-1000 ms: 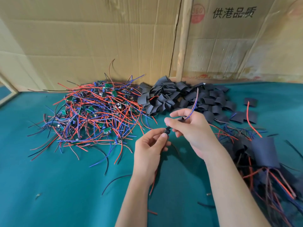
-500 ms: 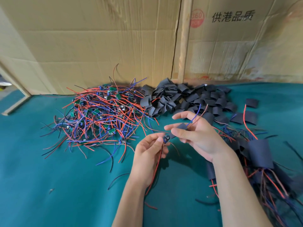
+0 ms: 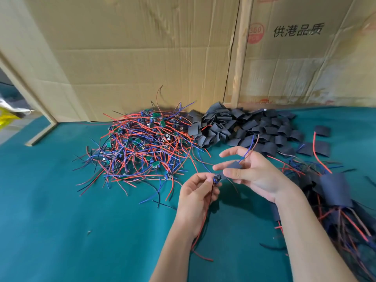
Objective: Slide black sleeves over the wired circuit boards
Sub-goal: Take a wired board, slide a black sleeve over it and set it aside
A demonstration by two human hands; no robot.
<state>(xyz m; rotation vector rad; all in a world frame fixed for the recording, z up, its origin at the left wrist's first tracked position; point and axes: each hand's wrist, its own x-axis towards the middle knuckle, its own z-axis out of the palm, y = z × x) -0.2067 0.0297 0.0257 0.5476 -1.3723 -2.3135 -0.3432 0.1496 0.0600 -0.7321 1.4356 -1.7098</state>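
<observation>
Pinching circuit board (image 3: pixel 216 178), left hand (image 3: pixel 196 197) grip; right hand (image 3: pixel 252 171) grip pinching black sleeve (image 3: pixel 232 167) beside it.

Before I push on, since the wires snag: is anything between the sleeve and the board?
Nothing visible blocks it. The black sleeve, pinched in the right hand, sits right beside the circuit board that the left hand holds; blue and brown wires already exit its far end.

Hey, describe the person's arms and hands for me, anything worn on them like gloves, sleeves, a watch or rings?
Both arms are bare from the bottom edge of the picture up to the hands: no sleeves show. The left hand and the right hand wear no gloves. No watch, bracelet or ring shows on either wrist or on the fingers in view. No markings or tape show.
</observation>
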